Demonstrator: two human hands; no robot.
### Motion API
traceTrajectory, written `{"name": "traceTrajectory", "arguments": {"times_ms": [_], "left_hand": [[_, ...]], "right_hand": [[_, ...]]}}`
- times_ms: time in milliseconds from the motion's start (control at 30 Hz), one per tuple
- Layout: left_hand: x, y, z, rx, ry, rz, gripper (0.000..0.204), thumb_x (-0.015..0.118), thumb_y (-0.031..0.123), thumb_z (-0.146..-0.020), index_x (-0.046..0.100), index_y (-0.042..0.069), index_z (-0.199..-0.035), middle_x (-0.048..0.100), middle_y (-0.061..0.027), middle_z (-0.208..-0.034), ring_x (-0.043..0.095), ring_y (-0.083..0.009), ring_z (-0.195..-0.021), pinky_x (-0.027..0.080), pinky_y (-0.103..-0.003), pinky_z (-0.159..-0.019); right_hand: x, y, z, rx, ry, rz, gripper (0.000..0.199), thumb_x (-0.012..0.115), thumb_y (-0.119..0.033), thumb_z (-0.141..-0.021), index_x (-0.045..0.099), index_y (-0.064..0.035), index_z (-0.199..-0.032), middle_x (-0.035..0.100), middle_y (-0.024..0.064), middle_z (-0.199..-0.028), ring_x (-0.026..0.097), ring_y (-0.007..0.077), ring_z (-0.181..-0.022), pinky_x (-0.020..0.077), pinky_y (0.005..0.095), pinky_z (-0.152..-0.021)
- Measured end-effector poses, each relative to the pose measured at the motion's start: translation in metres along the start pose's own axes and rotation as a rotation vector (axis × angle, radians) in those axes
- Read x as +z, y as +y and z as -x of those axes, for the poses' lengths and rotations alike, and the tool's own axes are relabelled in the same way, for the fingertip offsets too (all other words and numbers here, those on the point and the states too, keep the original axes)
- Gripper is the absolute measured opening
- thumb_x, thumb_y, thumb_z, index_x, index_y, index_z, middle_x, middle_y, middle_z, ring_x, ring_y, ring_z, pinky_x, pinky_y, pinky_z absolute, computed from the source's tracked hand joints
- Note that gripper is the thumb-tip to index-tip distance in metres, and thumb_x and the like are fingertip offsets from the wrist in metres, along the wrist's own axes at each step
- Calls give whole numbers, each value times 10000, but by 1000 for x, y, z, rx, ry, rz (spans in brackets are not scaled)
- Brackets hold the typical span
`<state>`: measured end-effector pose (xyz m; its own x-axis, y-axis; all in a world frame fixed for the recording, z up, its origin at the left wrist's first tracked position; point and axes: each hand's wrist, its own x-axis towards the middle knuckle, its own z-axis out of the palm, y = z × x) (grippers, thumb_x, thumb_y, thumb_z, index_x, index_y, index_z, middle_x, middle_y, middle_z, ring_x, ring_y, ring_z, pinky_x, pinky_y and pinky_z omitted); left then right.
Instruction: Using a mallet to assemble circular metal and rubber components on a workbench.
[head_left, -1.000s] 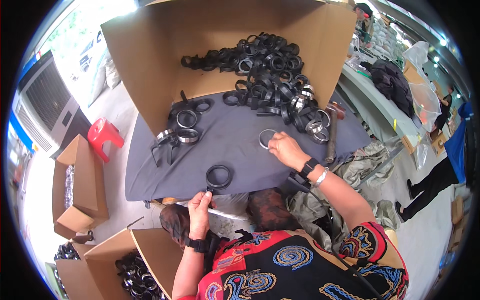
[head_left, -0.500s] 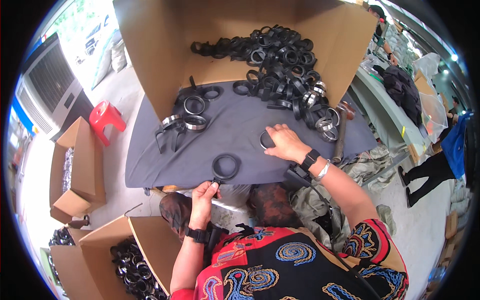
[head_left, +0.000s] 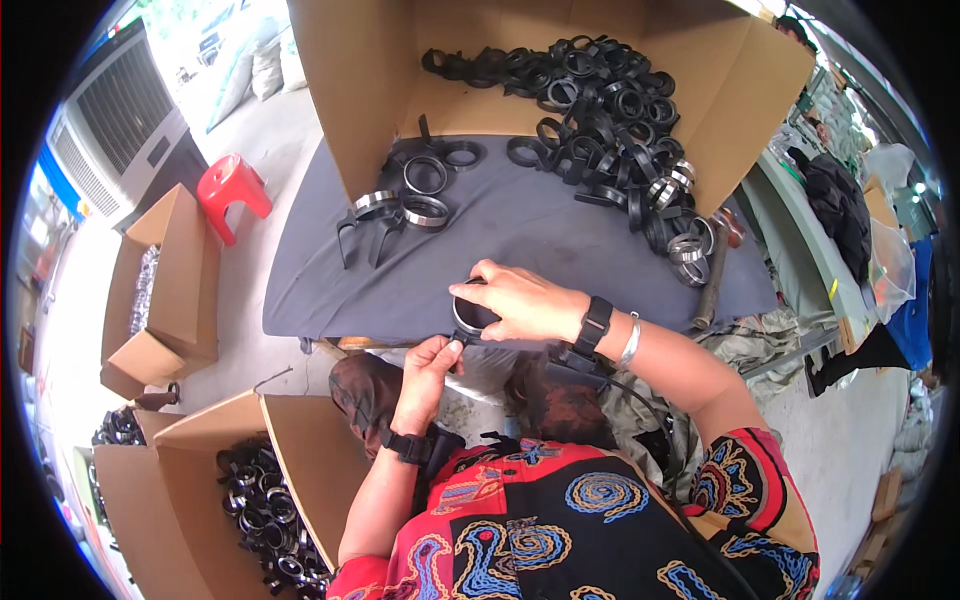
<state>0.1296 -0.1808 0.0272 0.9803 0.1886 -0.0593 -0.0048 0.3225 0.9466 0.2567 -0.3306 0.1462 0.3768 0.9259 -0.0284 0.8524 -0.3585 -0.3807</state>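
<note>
Over the near edge of the cloth, my left hand pinches the short tab of a black plastic ring. My right hand curves over the same spot, thumb and fingers gripping a thin metal ring set against the black one. My fingers partly cover both, so how deep one sits in the other cannot be told. To the left on the cloth lie a few tabbed black rings, some with shiny metal bands. A heap of black rings spills from the tipped carton, with loose metal rings at its near right end.
A large open carton stands on the grey cloth-covered table. A hammer lies at the right edge. Lower left, a carton holds banded rings; a red stool and another carton stand beyond.
My right hand has come left from the cloth, bringing the metal ring to the black ring in my left hand. The whole view has shifted slightly.
</note>
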Motion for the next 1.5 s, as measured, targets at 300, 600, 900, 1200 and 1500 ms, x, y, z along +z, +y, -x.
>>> {"name": "traceTrajectory", "arguments": {"times_ms": [300, 600, 900, 1200, 1500], "left_hand": [[-2, 0, -1, -22, -39, -53, 229, 567, 168, -923, 584, 44, -731, 595, -25, -688, 538, -111, -661, 413, -255, -673], [5, 2, 2, -29, -18, -2, 227, 566, 159, -924, 584, 53, -724, 596, -26, -674, 526, -105, -634, 387, -241, -646], [-5, -1, -2, -10, -24, -26, 238, 566, 168, -926, 594, 39, -728, 593, -27, -673, 533, -118, -641, 408, -254, -673], [-3, 2, 6, -32, 71, -21, 148, 561, 155, -927, 597, 41, -839, 573, -6, -764, 513, -96, -678, 409, -253, -640], [20, 27, 10, -117, 51, -39, 148, 558, 122, -933, 595, 17, -836, 544, 3, -763, 443, -99, -690, 337, -221, -623]], "right_hand": [[1, -4, -2, -82, -8, 107, 598, 736, -90, -696, 523, -43, -1254, 504, 218, -1045, 600, 381, -905, 506, 428, -800], [-2, -4, -2, -126, -37, 126, 598, 733, -59, -680, 516, -15, -1235, 509, 213, -1017, 598, 376, -925, 511, 429, -785], [2, 11, -12, -244, 2, 98, 511, 723, -60, -652, 549, -1, -1128, 541, 207, -966, 603, 369, -853, 510, 423, -737], [22, -3, -34, -213, 305, 114, 431, 660, -401, -753, 597, -18, -940, 610, 163, -922, 605, 348, -885, 500, 447, -697], [61, 6, -39, 8, 199, 59, 637, 531, -390, -895, 455, 104, -1290, 414, 234, -1402, 317, 328, -1364, 251, 485, -1102]]}}
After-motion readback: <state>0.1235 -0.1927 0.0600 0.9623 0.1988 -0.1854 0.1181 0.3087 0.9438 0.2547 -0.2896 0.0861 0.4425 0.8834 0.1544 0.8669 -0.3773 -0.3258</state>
